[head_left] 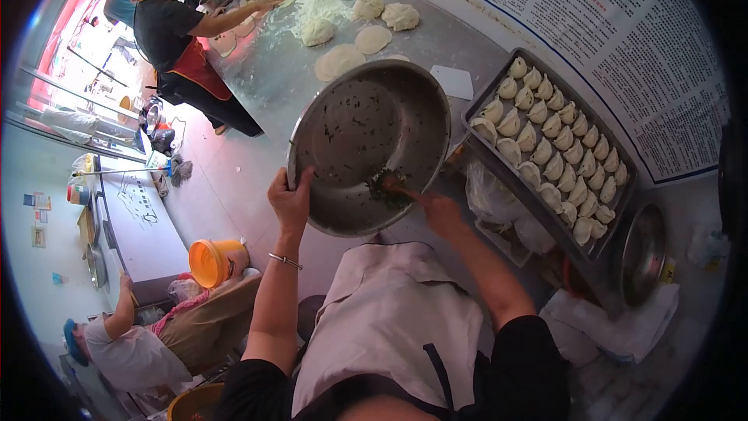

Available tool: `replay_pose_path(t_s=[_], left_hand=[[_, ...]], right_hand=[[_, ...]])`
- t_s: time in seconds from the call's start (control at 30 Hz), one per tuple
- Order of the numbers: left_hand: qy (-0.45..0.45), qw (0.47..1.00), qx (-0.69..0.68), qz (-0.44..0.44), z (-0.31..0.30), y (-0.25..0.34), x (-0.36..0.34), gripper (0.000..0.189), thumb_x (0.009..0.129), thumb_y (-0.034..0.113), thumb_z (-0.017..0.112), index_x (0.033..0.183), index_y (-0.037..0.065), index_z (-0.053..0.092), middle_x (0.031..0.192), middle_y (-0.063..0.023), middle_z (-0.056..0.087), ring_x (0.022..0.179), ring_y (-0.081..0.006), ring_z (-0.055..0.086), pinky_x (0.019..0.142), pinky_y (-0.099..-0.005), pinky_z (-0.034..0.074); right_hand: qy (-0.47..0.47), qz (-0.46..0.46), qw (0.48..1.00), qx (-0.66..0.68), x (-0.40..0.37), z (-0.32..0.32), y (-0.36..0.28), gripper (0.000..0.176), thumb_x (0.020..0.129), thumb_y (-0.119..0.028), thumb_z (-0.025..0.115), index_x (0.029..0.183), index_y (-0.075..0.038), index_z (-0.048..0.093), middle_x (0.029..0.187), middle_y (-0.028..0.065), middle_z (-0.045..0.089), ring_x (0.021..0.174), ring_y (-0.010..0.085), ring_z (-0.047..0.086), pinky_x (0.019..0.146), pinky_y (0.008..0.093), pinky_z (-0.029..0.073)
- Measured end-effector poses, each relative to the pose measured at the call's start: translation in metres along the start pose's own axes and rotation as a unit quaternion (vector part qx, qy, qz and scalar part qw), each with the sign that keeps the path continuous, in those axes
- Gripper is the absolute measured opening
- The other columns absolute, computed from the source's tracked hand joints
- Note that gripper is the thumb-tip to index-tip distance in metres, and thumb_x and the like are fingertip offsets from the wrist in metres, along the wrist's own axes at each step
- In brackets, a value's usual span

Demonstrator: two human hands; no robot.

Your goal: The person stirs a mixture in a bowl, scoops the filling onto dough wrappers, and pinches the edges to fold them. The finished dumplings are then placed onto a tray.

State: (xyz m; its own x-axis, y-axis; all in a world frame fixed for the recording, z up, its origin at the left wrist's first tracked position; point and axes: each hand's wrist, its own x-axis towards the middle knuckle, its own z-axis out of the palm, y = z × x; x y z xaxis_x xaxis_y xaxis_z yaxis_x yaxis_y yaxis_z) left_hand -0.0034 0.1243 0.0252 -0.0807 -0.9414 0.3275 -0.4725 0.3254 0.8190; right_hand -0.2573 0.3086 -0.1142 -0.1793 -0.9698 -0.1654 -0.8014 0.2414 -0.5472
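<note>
A large metal bowl (336,157) is tilted toward me in front of my apron, its inside dotted with dark green scraps. My left hand (290,199) is closed on the bowl's left rim, thumb over the edge. At the lower right rim, my right hand (441,215) grips a brownish spoon (402,188); most of its handle is hidden by the fingers. The spoon's end lies in a small heap of chopped green filling (380,184) low in the bowl.
To the right is a dark tray (538,214) with rows of dumplings (558,165). The metal table (265,78) ahead carries dough lumps (400,17), flattened rounds (340,61) and a white scraper (452,82). One co-worker (173,39) handles dough; another (140,343) stands lower left near an orange bucket (206,263).
</note>
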Motion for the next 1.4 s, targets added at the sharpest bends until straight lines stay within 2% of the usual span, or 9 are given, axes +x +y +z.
replay_pose_path(t_s=[0.17, 0.47, 0.67, 0.77, 0.97, 1.07, 1.17, 1.27, 1.4], left_hand=[[-0.008, 1.0, -0.025, -0.006, 0.001, -0.007, -0.001, 0.045, 0.083, 0.022, 0.081, 0.067, 0.002, 0.043, 0.059, -0.0014, 0.038, 0.06, -0.0101, 0.034, 0.052, -0.0303, 0.033], [-0.006, 1.0, 0.0, 0.0, 0.001, -0.003, -0.003, 0.046, 0.083, 0.023, 0.081, 0.067, 0.002, 0.043, 0.059, -0.0014, 0.036, 0.06, -0.0097, 0.033, 0.051, -0.0302, 0.033], [-0.016, 1.0, -0.001, 0.008, -0.001, 0.001, 0.002, 0.038, 0.085, 0.021, 0.08, 0.07, 0.002, 0.05, 0.061, 0.0028, 0.043, 0.062, -0.0068, 0.037, 0.053, -0.0273, 0.035], [-0.029, 1.0, 0.008, -0.008, -0.002, 0.001, -0.003, 0.034, 0.085, 0.02, 0.08, 0.071, 0.002, 0.054, 0.063, 0.0048, 0.046, 0.063, -0.0057, 0.039, 0.054, -0.0262, 0.036], [-0.027, 0.999, 0.017, -0.006, -0.002, -0.006, -0.004, 0.035, 0.084, 0.02, 0.08, 0.071, 0.002, 0.054, 0.062, 0.0036, 0.046, 0.062, -0.0067, 0.039, 0.054, -0.0271, 0.036], [-0.027, 1.0, 0.009, -0.013, -0.002, -0.001, -0.004, 0.036, 0.084, 0.021, 0.08, 0.071, 0.002, 0.053, 0.061, 0.0036, 0.045, 0.062, -0.007, 0.039, 0.054, -0.0276, 0.036], [-0.03, 0.999, 0.009, -0.011, -0.003, 0.0, -0.003, 0.037, 0.084, 0.022, 0.08, 0.069, 0.003, 0.052, 0.06, 0.0035, 0.044, 0.062, -0.0074, 0.039, 0.053, -0.0282, 0.036], [-0.029, 0.999, -0.008, -0.013, -0.009, -0.002, -0.001, 0.041, 0.083, 0.023, 0.081, 0.069, 0.001, 0.048, 0.059, -0.0011, 0.04, 0.06, -0.0087, 0.036, 0.052, -0.0294, 0.035], [-0.081, 0.995, -0.04, -0.052, -0.022, -0.028, 0.024, 0.033, 0.081, 0.022, 0.081, 0.071, 0.001, 0.058, 0.059, 0.0001, 0.048, 0.06, -0.007, 0.042, 0.053, -0.028, 0.039]], right_hand=[[0.174, -0.027, 0.96, 0.217, 0.028, 0.002, 0.024, 0.04, 0.09, -0.004, 0.058, 0.128, -0.017, 0.066, 0.109, 0.0187, 0.07, 0.099, 0.0391, 0.067, 0.085, 0.0458, 0.054], [0.068, -0.044, 0.977, 0.198, 0.014, 0.008, -0.008, 0.043, 0.09, -0.004, 0.057, 0.131, -0.018, 0.063, 0.104, 0.0196, 0.07, 0.094, 0.0393, 0.067, 0.081, 0.0487, 0.054], [0.02, -0.04, 0.999, -0.004, 0.0, -0.007, -0.009, 0.044, 0.09, -0.003, 0.057, 0.131, -0.018, 0.063, 0.1, 0.0203, 0.07, 0.091, 0.0379, 0.068, 0.079, 0.0492, 0.054], [0.143, -0.039, 0.977, 0.154, 0.014, 0.001, 0.018, 0.04, 0.092, -0.005, 0.057, 0.13, -0.015, 0.064, 0.1, 0.019, 0.071, 0.092, 0.0359, 0.069, 0.081, 0.0453, 0.055], [-0.027, 0.085, 0.943, 0.32, -0.002, 0.028, 0.044, 0.038, 0.095, -0.003, 0.052, 0.132, -0.006, 0.063, 0.092, 0.0101, 0.071, 0.084, 0.015, 0.066, 0.076, 0.0298, 0.05], [0.095, 0.101, 0.938, 0.317, -0.011, 0.018, 0.041, 0.037, 0.097, -0.008, 0.052, 0.133, -0.004, 0.061, 0.085, 0.0018, 0.063, 0.075, 0.0107, 0.057, 0.072, 0.0255, 0.048], [0.084, 0.019, 0.955, 0.282, -0.023, 0.065, 0.051, 0.038, 0.098, -0.013, 0.053, 0.135, -0.003, 0.059, 0.084, 0.0005, 0.059, 0.072, 0.0087, 0.05, 0.07, 0.0222, 0.045], [0.081, 0.068, 0.942, 0.319, -0.031, 0.056, 0.03, 0.037, 0.098, -0.012, 0.052, 0.134, -0.005, 0.061, 0.12, 0.017, 0.069, 0.104, 0.0244, 0.068, 0.09, 0.0313, 0.049], [0.103, 0.021, 0.949, 0.298, -0.038, 0.008, 0.013, 0.038, 0.098, -0.012, 0.053, 0.133, -0.002, 0.06, 0.122, 0.0185, 0.068, 0.107, 0.0258, 0.067, 0.092, 0.0323, 0.049]])
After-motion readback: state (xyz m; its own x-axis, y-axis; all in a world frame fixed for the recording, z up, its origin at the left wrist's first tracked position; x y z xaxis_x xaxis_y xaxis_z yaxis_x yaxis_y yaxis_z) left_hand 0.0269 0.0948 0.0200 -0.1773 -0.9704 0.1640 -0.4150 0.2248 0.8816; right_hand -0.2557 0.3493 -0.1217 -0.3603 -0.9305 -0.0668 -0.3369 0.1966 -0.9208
